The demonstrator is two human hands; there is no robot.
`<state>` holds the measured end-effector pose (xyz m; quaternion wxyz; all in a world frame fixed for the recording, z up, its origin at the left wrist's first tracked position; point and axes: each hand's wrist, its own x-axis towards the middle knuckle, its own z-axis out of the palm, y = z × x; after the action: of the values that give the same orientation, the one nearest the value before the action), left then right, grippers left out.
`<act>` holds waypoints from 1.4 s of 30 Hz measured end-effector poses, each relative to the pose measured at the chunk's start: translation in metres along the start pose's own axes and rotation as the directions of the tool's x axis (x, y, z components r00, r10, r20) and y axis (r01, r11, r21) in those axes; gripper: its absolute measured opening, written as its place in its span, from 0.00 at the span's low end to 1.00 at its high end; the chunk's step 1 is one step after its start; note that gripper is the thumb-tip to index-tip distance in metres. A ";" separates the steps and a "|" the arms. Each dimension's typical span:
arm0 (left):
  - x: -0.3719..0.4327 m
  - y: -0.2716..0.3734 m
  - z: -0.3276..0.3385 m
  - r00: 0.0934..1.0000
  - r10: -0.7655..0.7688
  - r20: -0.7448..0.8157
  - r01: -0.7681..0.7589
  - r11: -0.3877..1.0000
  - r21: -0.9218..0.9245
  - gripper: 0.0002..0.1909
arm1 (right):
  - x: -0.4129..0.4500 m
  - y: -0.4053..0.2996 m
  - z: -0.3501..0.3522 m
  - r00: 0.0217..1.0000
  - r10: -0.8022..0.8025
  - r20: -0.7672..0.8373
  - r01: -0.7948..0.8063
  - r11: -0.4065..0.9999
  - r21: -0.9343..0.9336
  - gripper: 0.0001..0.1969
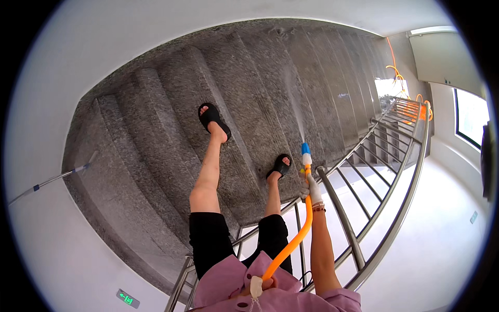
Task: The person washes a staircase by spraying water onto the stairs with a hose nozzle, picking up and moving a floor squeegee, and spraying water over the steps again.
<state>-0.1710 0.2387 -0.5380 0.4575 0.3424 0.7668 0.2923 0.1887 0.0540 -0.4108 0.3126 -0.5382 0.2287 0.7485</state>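
My right hand (311, 189), in a pale work glove, grips an orange hose (293, 243) just behind its blue-and-white spray nozzle (306, 153). From the nozzle tip a thin jet of water (295, 105) fans onto the grey stone steps (249, 97). Near my waist, bare fingers of my left hand (269, 282) close around the hose's lower visible end. A pale pendant (256, 286) on a beaded chain hides much of that hand. My feet, in black slide sandals (210, 119), stand on different steps.
A stainless steel railing (347, 218) runs close along my right side. Wet lower steps lead to a landing with orange hose (398, 74) lying on it. At left a metal pole (54, 181) leans against the white wall (43, 117). A lit exit sign (128, 298) sits at lower left.
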 end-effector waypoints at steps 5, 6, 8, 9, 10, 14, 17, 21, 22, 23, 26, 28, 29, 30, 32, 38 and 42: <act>0.001 -0.005 0.010 0.999 -0.034 -0.003 0.033 0.988 -0.154 0.33 | 0.031 -0.035 0.033 0.992 -0.128 -0.001 0.126 0.979 -0.161 0.15; 0.001 -0.008 0.010 0.999 -0.047 -0.002 0.046 0.985 -0.169 0.33 | 0.033 -0.040 0.043 0.990 -0.140 0.030 0.143 0.971 -0.190 0.15; 0.001 -0.009 0.012 0.998 -0.066 0.003 0.066 0.978 -0.199 0.33 | 0.029 -0.045 0.063 0.987 -0.150 0.058 0.157 0.977 -0.147 0.15; 0.000 -0.010 0.014 0.997 -0.079 0.005 0.078 0.974 -0.212 0.33 | 0.027 -0.044 0.071 0.983 -0.162 0.082 0.171 0.979 -0.111 0.14; -0.001 -0.009 0.013 0.996 -0.094 0.007 0.093 0.971 -0.222 0.33 | 0.028 -0.037 0.075 0.983 -0.164 0.083 0.173 0.979 -0.108 0.14; -0.003 -0.006 0.009 0.990 -0.137 0.015 0.136 0.954 -0.267 0.32 | 0.029 -0.003 0.076 0.988 -0.071 0.138 0.058 0.994 0.095 0.15; -0.003 -0.005 0.009 0.985 -0.169 0.024 0.168 0.937 -0.306 0.32 | 0.031 0.007 0.083 0.974 -0.027 0.224 -0.021 0.978 0.207 0.14; -0.002 -0.005 0.012 0.977 -0.211 0.039 0.211 0.910 -0.356 0.31 | 0.034 0.001 0.103 0.952 -0.108 0.285 0.036 0.969 0.246 0.13; -0.002 -0.006 0.010 0.974 -0.223 0.038 0.221 0.903 -0.369 0.31 | 0.035 -0.001 0.108 0.956 -0.123 0.265 0.055 0.967 0.249 0.13; -0.001 -0.006 0.010 0.971 -0.236 0.042 0.234 0.895 -0.381 0.31 | 0.034 -0.005 0.110 0.966 -0.127 0.224 0.065 0.961 0.267 0.12; 0.000 -0.006 0.011 0.960 -0.274 0.052 0.270 0.870 -0.413 0.31 | 0.035 -0.007 0.094 0.930 -0.194 0.312 0.065 0.922 0.381 0.14; -0.002 -0.006 0.009 0.949 -0.311 0.053 0.302 0.845 -0.441 0.31 | 0.031 -0.005 0.083 0.923 -0.195 0.331 0.053 0.918 0.393 0.15; -0.002 -0.006 0.008 0.941 -0.334 0.058 0.323 0.831 -0.453 0.31 | 0.028 -0.003 0.077 0.937 -0.175 0.304 0.065 0.938 0.339 0.15; -0.002 -0.005 0.007 0.932 -0.359 0.059 0.343 0.813 -0.470 0.30 | 0.025 -0.002 0.073 0.949 -0.156 0.275 0.074 0.956 0.286 0.15; -0.002 -0.002 0.006 0.906 -0.417 0.070 0.394 0.771 -0.500 0.30 | 0.026 0.001 0.070 0.951 -0.097 0.292 0.014 0.961 0.275 0.14; -0.022 -0.013 0.055 0.689 -0.694 0.208 0.665 0.492 -0.561 0.30 | 0.038 -0.006 0.067 0.969 -0.031 0.245 -0.010 0.986 0.164 0.12; 0.029 -0.049 -0.015 0.777 -0.616 0.130 0.579 0.618 -0.532 0.30 | 0.032 -0.007 0.126 0.940 -0.066 0.335 0.011 0.987 0.163 0.11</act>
<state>-0.2068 0.2308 -0.5836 0.5807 -0.0863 0.7349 0.3395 0.1029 0.1514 -0.4017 0.4037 -0.3790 0.2199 0.8031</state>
